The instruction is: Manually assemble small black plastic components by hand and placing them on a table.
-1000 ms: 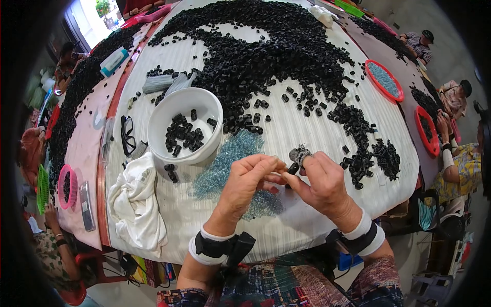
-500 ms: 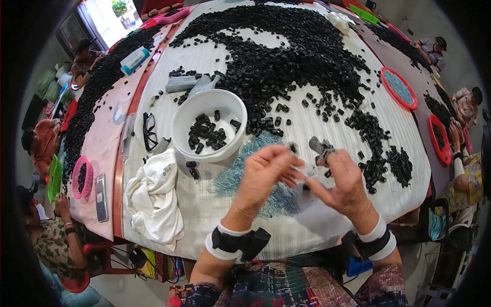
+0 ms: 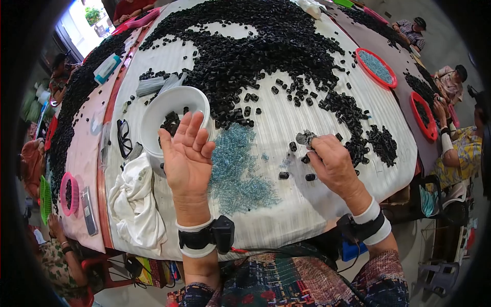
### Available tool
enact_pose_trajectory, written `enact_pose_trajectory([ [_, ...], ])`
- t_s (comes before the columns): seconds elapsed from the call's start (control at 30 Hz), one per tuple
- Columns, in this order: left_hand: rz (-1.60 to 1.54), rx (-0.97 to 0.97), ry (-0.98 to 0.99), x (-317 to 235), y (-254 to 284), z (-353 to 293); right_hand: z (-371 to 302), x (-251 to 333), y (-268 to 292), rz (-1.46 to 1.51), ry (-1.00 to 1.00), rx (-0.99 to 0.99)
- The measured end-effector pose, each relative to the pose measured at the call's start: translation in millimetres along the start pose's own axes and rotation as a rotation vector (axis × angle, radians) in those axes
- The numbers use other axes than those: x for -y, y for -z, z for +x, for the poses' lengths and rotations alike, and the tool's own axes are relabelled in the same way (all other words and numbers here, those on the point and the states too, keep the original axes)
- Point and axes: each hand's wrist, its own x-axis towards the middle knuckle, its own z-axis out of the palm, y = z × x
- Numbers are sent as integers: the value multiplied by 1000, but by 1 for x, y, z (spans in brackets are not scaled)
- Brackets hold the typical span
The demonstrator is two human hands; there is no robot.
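My left hand [image 3: 188, 156] is raised palm up with fingers spread and nothing in it, hovering just in front of a white bowl [image 3: 153, 115] that holds several small black pieces. My right hand [image 3: 333, 165] pinches a small grey metal part [image 3: 306, 137] over the white striped table cover [image 3: 286, 204]. Between my hands lies a heap of tiny pale blue pieces [image 3: 236, 169]. A few loose black pieces [image 3: 309, 177] lie close to my right hand.
A large spread of black pieces [image 3: 266, 46] covers the far table. A white cloth [image 3: 134, 199] and black glasses [image 3: 124, 137] lie at left. Red baskets [image 3: 376, 67] sit at right, a pink one [image 3: 68, 193] at left. Other people sit around the table.
My hands were together near the blue heap; now the left hand has lifted away to the left and opened palm up, while the right keeps the grey part.
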Motion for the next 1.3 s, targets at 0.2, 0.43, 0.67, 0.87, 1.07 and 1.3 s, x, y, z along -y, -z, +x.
enact_pose_trajectory([
  [0.2, 74, 84, 69, 12, 0, -4, 6, 14, -13, -19, 86, 163],
  [0.43, 484, 138, 269, 37, -15, -12, 1, 9, -32, -109, 58, 162],
  [0.67, 819, 242, 317, 54, -17, -21, 11, 21, -21, 22, 52, 43],
  [0.87, 826, 333, 314, 62, -9, -21, 18, 39, -17, 203, 65, -10],
  [1.07, 773, 320, 285, 61, -12, -23, 21, 48, -17, 650, -302, 33],
  [1.3, 861, 273, 309, 58, -19, -25, 26, 40, -6, 678, -350, 42],
])
